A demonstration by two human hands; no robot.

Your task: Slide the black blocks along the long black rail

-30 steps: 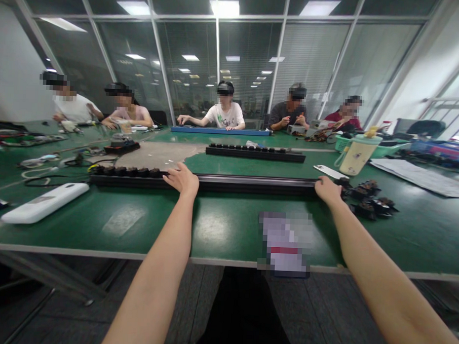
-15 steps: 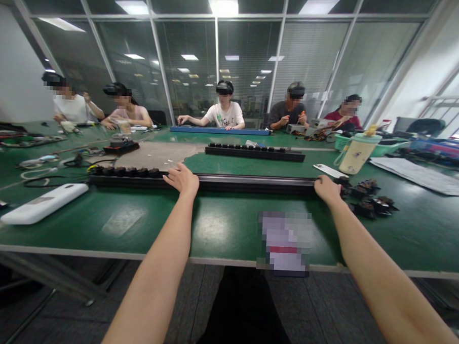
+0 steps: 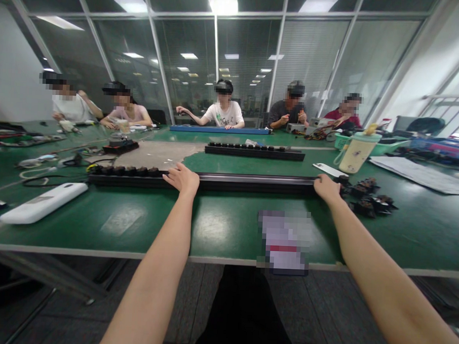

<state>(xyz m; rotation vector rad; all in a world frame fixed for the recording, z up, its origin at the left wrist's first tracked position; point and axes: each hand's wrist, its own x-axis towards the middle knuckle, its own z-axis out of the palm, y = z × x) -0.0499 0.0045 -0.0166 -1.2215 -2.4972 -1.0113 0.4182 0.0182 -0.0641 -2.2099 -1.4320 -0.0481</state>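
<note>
Both arms stretch over the green table. Left hand lies flat, fingers pressed on the long black strip mid-length; right hand cups its right end (loose black sockets just beside). Beyond, a second strip.

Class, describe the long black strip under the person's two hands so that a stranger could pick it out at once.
Start at the green table. The long black socket strip is the nearest one, lying crosswise, with the left hand and right hand resting on it. Unlike the farther strip, only its left end holds sockets.
</note>
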